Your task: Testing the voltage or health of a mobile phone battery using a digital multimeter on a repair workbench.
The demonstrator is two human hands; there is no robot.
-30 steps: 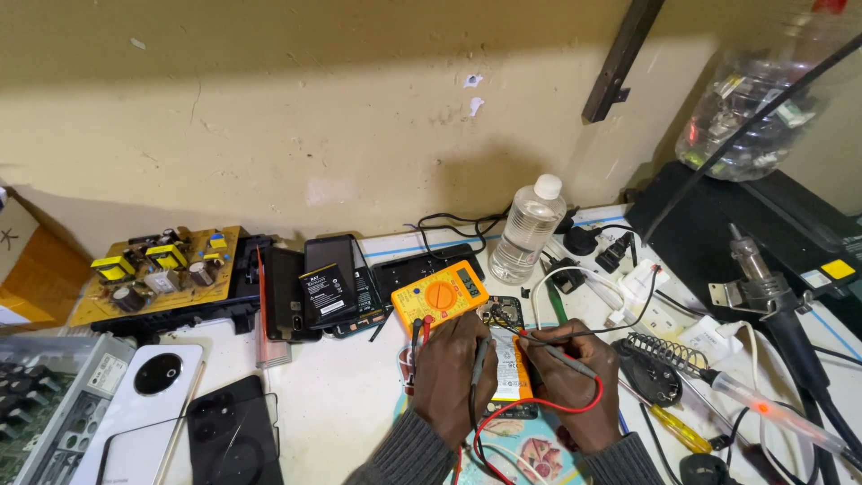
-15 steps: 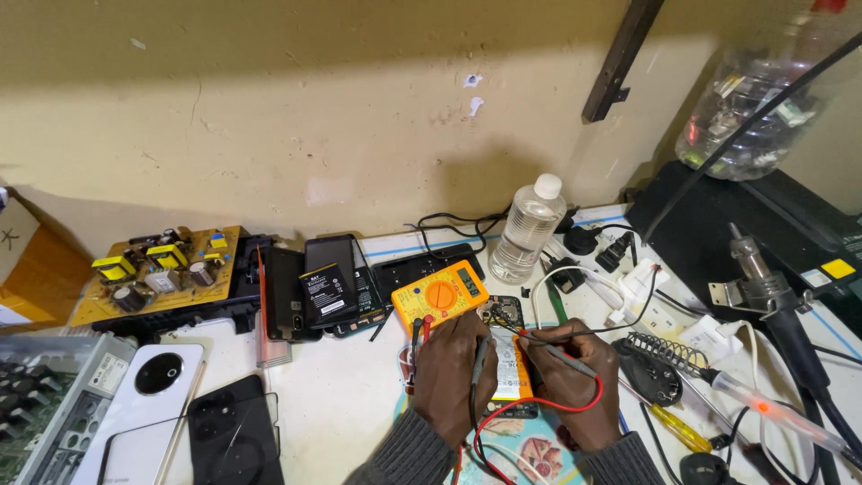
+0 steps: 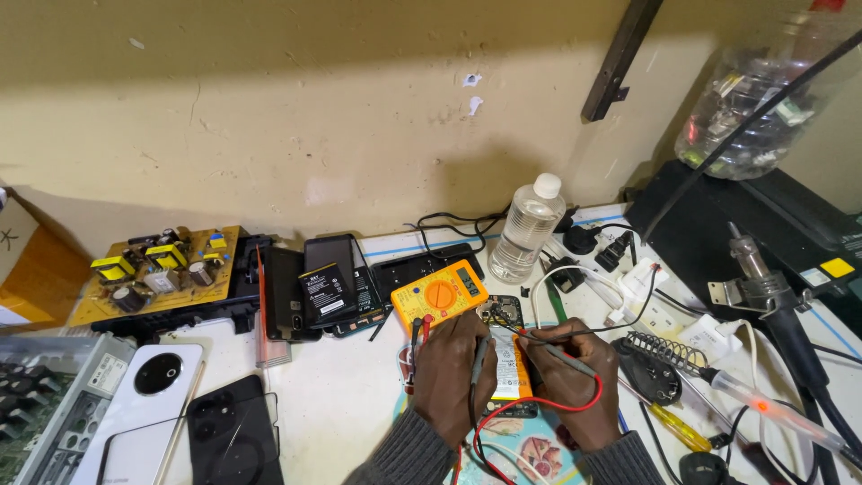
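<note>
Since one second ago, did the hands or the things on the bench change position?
Nothing visibly changed. The left hand and right hand keep their probes on the opened phone, and the yellow multimeter and clear bottle stay in place.

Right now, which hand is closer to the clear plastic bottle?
Right. The right hand sits almost straight below the clear plastic bottle, holding a probe over the opened phone. The left hand is further left, under the yellow multimeter.
</note>
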